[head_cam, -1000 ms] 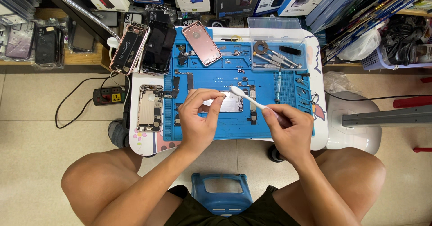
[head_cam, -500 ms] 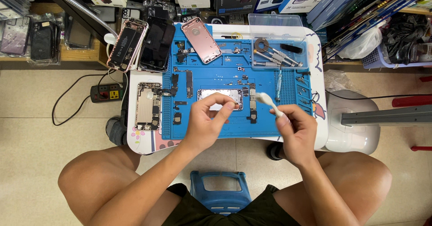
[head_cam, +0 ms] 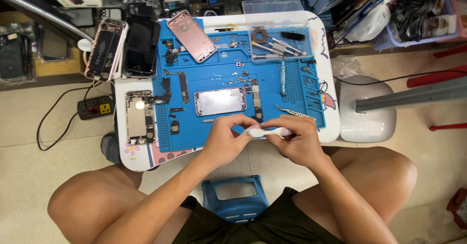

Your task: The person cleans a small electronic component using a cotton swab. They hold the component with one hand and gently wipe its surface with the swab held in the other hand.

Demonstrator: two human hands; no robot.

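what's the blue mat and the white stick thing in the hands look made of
Blue mat: probably silicone or rubber, matte, with moulded ridges and small trays. White stick, held by the left hand and right hand: looks like smooth plastic, evenly white with a slight sheen; too small to be sure.

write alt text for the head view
Seen from above, a seated person's left hand and right hand hold a small white brush between them at the near edge of a blue repair mat strewn with disassembled phone parts, a silver metal plate at its middle.
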